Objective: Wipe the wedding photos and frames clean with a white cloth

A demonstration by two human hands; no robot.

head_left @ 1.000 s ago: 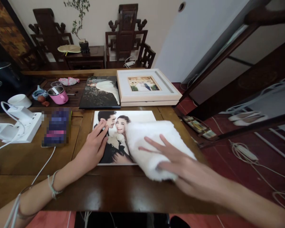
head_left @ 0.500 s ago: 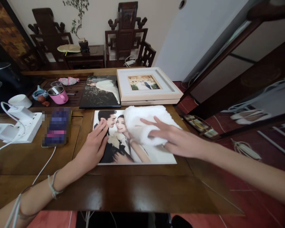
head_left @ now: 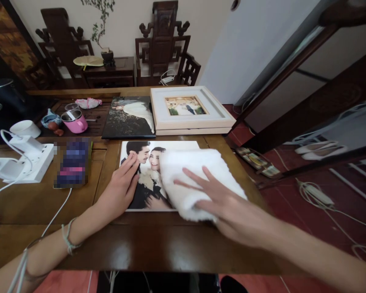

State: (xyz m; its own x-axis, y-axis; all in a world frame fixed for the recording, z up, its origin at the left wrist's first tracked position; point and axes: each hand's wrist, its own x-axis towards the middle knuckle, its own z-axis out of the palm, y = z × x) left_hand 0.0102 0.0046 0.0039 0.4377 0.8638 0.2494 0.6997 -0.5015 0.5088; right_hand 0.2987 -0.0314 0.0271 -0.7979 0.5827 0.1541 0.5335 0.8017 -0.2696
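Observation:
A wedding photo panel [head_left: 154, 199] lies flat on the wooden table. My left hand [head_left: 123, 181] rests on its left side, fingers stretched out flat across the printed dark suit. Over the panel's right half spreads a fluffy white cloth [head_left: 198, 162], which hangs past the panel's front edge. My right hand [head_left: 216, 195] presses on this cloth with fingers spread, the thumb tucked into a fold of it. The cloth hides the panel's right part.
Behind the panel lie a dark photo album [head_left: 129, 118] and a white picture frame [head_left: 192, 122]. To the left are a pixelated phone [head_left: 73, 162] on a cable, a power strip [head_left: 38, 167] and a pink mug [head_left: 76, 122]. The table's right edge drops to red floor.
My right hand has drawn the white cloth toward me and slightly right, from the panel's upper right to its front edge. My left hand has stayed in place.

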